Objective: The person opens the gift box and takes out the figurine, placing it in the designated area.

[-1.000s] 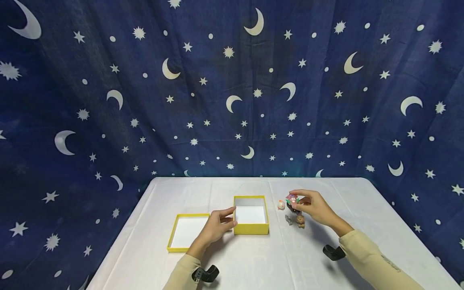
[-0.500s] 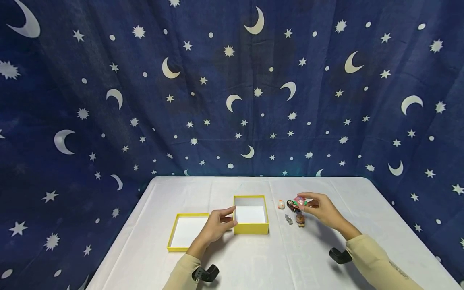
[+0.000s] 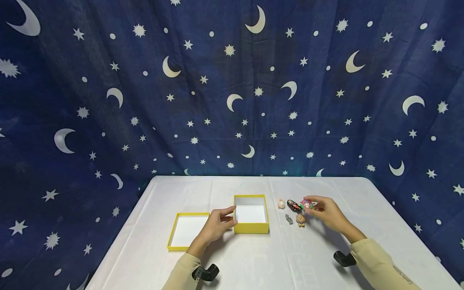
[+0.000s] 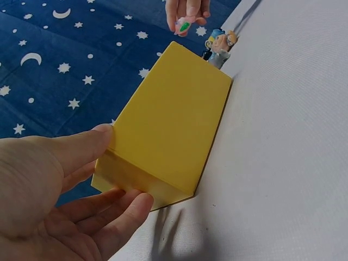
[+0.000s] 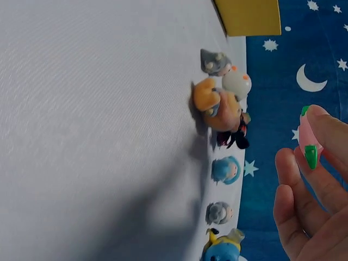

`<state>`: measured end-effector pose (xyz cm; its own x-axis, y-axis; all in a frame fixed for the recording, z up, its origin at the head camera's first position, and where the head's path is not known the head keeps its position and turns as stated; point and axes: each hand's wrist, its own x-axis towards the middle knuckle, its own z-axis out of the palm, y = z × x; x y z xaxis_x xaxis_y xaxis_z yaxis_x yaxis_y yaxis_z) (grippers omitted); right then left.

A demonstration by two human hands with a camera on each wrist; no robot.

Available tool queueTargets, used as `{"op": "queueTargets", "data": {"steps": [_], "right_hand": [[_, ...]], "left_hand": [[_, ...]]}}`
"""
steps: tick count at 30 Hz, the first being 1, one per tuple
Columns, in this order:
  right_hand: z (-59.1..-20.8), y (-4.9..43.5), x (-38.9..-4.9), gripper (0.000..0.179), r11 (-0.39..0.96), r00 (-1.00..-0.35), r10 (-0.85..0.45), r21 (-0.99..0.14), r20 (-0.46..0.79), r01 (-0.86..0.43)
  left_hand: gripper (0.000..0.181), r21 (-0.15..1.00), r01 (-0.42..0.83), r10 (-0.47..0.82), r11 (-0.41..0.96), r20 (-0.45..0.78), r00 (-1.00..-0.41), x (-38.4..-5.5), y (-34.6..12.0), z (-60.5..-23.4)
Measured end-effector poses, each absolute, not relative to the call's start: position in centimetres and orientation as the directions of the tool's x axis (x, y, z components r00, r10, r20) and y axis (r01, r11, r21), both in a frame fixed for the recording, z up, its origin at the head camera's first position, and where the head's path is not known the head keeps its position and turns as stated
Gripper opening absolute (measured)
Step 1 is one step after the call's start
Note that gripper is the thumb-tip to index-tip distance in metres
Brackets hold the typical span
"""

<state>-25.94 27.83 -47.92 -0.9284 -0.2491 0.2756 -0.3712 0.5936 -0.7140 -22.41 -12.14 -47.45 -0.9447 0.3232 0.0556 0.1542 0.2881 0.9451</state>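
Observation:
My left hand (image 3: 215, 227) is at the left side of a yellow box (image 3: 251, 228), which stands upright with a white inside. In the left wrist view its thumb and fingers lie round the corner of the box wall. My right hand (image 3: 328, 213) pinches a small pink toy figure (image 3: 307, 204) with green parts, held between thumb and fingers. Beside it on the table are a black-haired figurine (image 3: 294, 206), a brown figurine (image 3: 301, 220), a grey one (image 3: 288, 219) and a round white one with orange spots (image 3: 281, 204).
A shallow yellow-rimmed lid (image 3: 177, 248) lies left of the box on the white table (image 3: 261, 262). In the right wrist view a blue-haired figurine (image 5: 225, 169), a grey figurine (image 5: 219, 212) and a blue-and-yellow one (image 5: 223, 249) stand in a line. A starry blue curtain (image 3: 217, 80) hangs behind.
My right hand has moved to the right and slightly nearer with the pink figure. The black-haired figurine, partly covered before, now shows more fully. The left hand and box stay put.

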Motion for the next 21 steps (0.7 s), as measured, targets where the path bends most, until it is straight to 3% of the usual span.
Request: {"op": "queueTargets", "data": {"steps": [8, 16, 21], "right_hand": [[-48.7, 28.7, -25.7, 0.037, 0.621, -0.927, -0.263, -0.689, 0.266, -0.374], [-49.7, 29.4, -25.1, 0.039, 0.657, -0.940, -0.253, -0.673, 0.227, -0.339], [-50.3, 29.6, -24.9, 0.038, 0.684, -0.943, -0.247, -0.649, 0.224, -0.333]], "left_hand": [[0.054, 0.941, 0.164, 0.321, 0.297, 0.063, -0.945, -23.9, -12.5, -50.1], [0.050, 0.946, 0.157, 0.329, 0.284, 0.057, -0.943, -22.0, -12.2, -46.8], [0.050, 0.948, 0.155, 0.329, 0.279, 0.057, -0.943, -22.0, -12.2, -46.8]]}}
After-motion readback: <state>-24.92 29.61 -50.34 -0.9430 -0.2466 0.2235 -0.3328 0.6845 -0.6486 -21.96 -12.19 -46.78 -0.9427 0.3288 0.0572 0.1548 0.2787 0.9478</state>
